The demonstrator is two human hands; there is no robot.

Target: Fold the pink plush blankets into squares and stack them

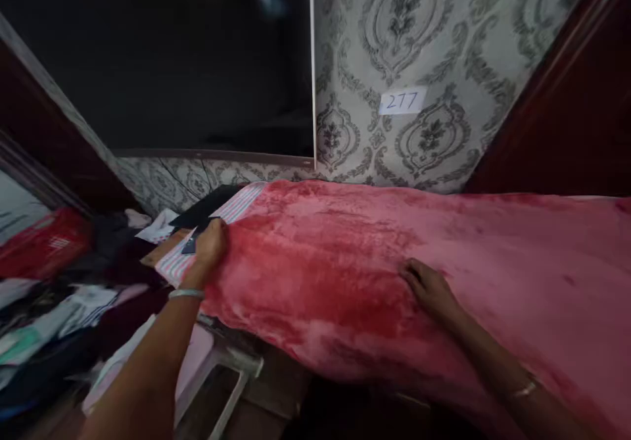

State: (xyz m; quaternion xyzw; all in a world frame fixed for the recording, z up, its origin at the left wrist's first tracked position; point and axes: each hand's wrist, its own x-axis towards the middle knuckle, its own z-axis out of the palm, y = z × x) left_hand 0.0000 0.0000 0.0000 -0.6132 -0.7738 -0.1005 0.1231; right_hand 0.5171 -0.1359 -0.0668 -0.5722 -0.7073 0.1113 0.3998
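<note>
A plush red and pink blanket [374, 262] lies spread over a raised flat surface across the middle and right of the view. My left hand [211, 243] is closed on the blanket's left edge, fingers curled over it, a bangle on the wrist. My right hand [428, 287] rests palm down on top of the blanket near its middle, fingers stretched flat. Under the blanket's left end a pink and white striped cloth [236, 206] shows.
A heap of mixed clothes [59, 295] fills the lower left. A white plastic stool [231, 371] stands below the left arm. Patterned wallpaper [444, 39] carries a paper label reading 277 [402, 101]. A dark window [172, 58] is at the back left.
</note>
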